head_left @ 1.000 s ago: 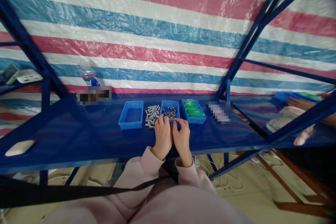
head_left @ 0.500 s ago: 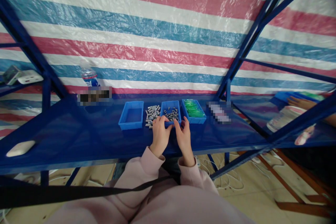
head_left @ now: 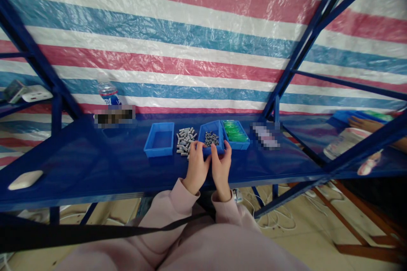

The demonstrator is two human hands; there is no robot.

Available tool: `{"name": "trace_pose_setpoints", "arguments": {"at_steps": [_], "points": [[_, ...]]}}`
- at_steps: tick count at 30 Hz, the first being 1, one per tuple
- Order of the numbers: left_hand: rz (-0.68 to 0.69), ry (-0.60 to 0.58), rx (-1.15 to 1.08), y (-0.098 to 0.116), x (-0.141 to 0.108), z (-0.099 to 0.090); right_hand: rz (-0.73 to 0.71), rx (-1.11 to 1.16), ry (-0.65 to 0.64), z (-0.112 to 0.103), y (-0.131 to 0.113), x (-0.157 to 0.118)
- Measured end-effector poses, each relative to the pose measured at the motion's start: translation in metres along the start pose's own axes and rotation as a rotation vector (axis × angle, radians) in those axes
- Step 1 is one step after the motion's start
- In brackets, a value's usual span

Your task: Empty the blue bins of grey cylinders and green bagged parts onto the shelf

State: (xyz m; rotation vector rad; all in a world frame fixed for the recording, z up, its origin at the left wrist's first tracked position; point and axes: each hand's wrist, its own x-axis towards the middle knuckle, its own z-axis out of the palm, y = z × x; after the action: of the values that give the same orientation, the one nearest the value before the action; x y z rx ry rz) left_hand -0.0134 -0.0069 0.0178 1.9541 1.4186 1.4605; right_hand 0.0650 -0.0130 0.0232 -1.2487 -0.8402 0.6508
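My left hand and my right hand both grip the near end of a small blue plastic bin, one at each front corner. The bin stands askew and looks tilted. Small dark-grey metal parts lie bunched inside it, too small to name. Just left of the bin, short silvery metal cylinders form a loose pile on the blue table. Against its right side stands another blue bin filled with green plastic-looking pieces.
An empty-looking blue bin stands left of the cylinders. Farther out are a water bottle, a white object at the table's left front and a blurred-out flat item. Blue frame posts rise at both sides. Another person's hand shows far right.
Both hands have shifted the middle bin slightly right and turned it, so it now meets the bin of green pieces. The small metal parts inside have gathered closer together.
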Motion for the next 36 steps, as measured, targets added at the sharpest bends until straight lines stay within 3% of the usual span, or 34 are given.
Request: {"name": "trace_pose_setpoints", "arguments": {"at_steps": [4, 13, 23, 30, 36], "points": [[0.075, -0.086, 0.172, -0.002, -0.005, 0.003, -0.054, -0.014, 0.009, 0.002, -0.003, -0.004], [0.060, -0.195, 0.657, -0.006, -0.008, 0.009, -0.237, -0.190, 0.066, 0.002, 0.003, 0.002], [0.057, -0.290, 0.771, -0.009, -0.011, 0.008, -0.403, -0.324, -0.028, 0.006, 0.003, 0.004], [0.032, -0.319, 0.762, -0.006, -0.010, 0.004, -0.291, -0.242, -0.038, 0.004, 0.006, 0.008], [0.018, -0.232, 0.753, -0.012, -0.012, 0.011, -0.191, -0.334, -0.140, 0.003, 0.008, 0.007]]}}
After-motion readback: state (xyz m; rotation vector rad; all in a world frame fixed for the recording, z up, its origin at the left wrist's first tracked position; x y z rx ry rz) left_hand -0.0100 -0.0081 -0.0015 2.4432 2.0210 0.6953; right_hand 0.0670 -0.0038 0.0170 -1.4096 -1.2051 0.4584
